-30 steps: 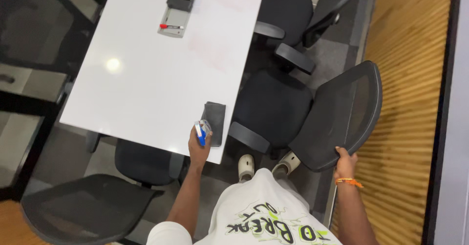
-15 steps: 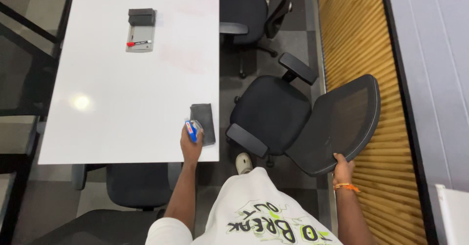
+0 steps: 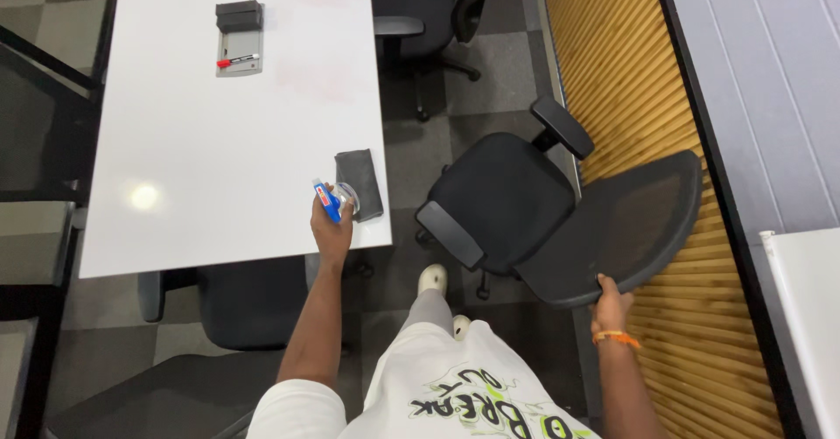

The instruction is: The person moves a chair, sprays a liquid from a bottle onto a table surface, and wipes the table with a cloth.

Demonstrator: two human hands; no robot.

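While one grip clasps a spray bottle over the white table, the other grasps the chair back.

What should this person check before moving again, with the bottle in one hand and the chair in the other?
1. Left hand grips the spray bottle: ok, fingers wrap it at the table edge.
2. Right hand holds the chair: ok, it grips the backrest's top rim.
3. Chair clear of the table: ok, a gap of floor shows between them.
4. Cloth within reach: ok, it lies flat on the table corner beside the bottle.
5. Feet clear of the chair's wheels: cannot tell, the seat hides the base.
6. Bottle nozzle direction: cannot tell, too small.
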